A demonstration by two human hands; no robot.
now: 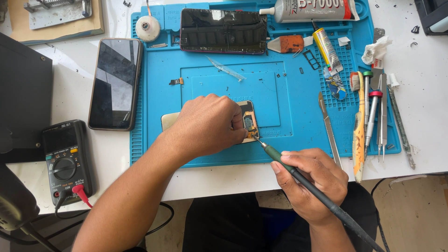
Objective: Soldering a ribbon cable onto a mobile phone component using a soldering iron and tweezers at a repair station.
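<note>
White counter [420, 93], strewn with repair gear. On it a blue work mat [158, 93] takes most of the middle, likely to keep small parts from rolling off.

Black phone [114, 83] lies face up just left of the mat. A dark detached screen panel [223, 31] lies along the mat's top edge. Black multimeter [65, 161] sits at the lower left with a red lead plugged in.

Left hand [205, 123] presses down on a small opened device [248, 122] in the lower middle of the mat, fingers together on it, seemingly pinning it flat so it stays put under the tool. Much of the device is hidden by the hand.

Right hand [310, 179] grips a green-handled soldering iron [298, 172] pen-fashion, fingers clamped round the shaft; its tip touches the device's lower right corner.

Grey glue tube [317, 10] with white nozzle lies at the mat's top. A smaller yellow tube [326, 48] lies below it, slanted. Tweezers, drivers and a brush [358, 126] lie parallel along the mat's right edge, within the right hand's reach.
</note>
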